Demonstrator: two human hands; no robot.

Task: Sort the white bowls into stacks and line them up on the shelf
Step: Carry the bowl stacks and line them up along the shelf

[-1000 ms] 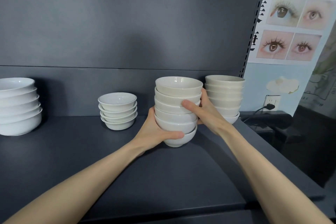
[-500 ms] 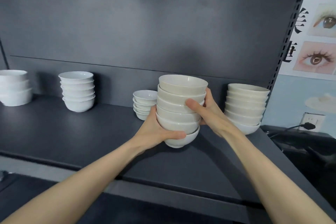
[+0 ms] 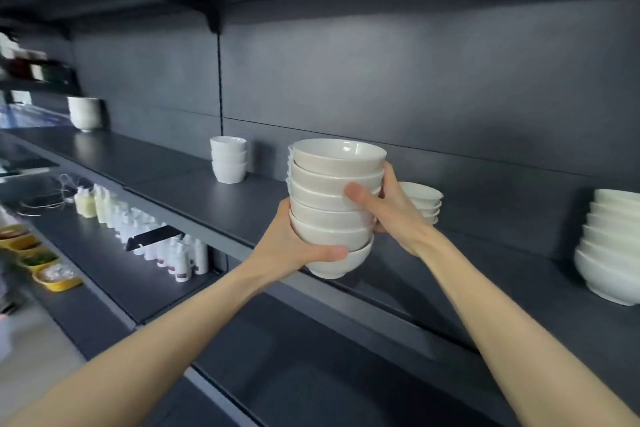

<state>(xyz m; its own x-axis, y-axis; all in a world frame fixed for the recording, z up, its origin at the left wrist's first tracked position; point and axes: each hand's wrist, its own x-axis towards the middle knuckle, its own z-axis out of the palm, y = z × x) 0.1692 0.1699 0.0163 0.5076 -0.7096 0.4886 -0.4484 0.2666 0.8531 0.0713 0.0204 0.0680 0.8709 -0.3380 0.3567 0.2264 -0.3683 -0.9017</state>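
A stack of several off-white bowls [image 3: 334, 184] hangs in the air at the front edge of the dark shelf [image 3: 194, 180]. My left hand [image 3: 294, 246] grips it low on the left side, thumb across the bottom bowls. My right hand [image 3: 391, 208] holds it from the right, thumb on the middle bowls. On the shelf stand other white stacks: small deep bowls [image 3: 228, 159] to the left, small shallow bowls [image 3: 424, 201] partly hidden behind my right hand, and large bowls [image 3: 611, 246] at the far right.
A white stack [image 3: 85, 113] stands far left on the shelf. Below runs a lit lower shelf with several white bottles [image 3: 173, 253]. Yellow trays [image 3: 52, 276] sit at the lower left. Another shelf overhangs above.
The view has swung left along the shelf and the held stack has moved left with both hands. The stack that stood right beside it is out of view; more stacks appear to the left.
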